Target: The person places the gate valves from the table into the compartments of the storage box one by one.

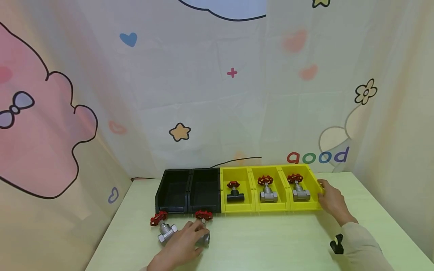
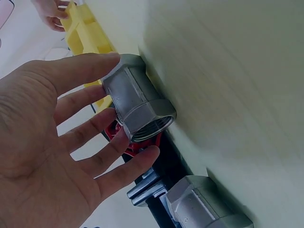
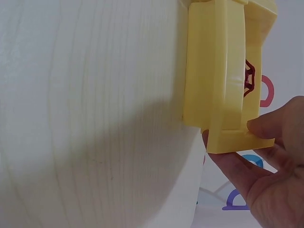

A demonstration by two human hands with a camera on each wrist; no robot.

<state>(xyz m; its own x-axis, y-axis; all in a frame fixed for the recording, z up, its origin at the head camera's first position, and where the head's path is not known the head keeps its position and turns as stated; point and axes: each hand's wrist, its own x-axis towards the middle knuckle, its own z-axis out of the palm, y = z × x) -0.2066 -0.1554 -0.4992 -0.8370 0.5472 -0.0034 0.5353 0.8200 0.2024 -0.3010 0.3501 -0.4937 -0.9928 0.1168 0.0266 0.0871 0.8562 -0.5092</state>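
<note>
Left hand [image 1: 183,241]: fingers spread around metal valve [image 2: 137,97]
Right hand [image 3: 280,171]: pinching yellow bin [image 3: 232,71]
Valve: seemingly the grasping step; next likely needs closing fingers

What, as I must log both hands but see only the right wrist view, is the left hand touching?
Observer: The left hand has its thumb and fingers on the body of a silver valve.
Operator: Is any other valve near that hand?
Observer: Yes, a second silver valve is on the table, in front of the leftmost black bin.
Operator: Do all the valves have silver bodies?
Observer: No, a black-bodied valve sits in the yellow bin at the middle of the row.
</note>
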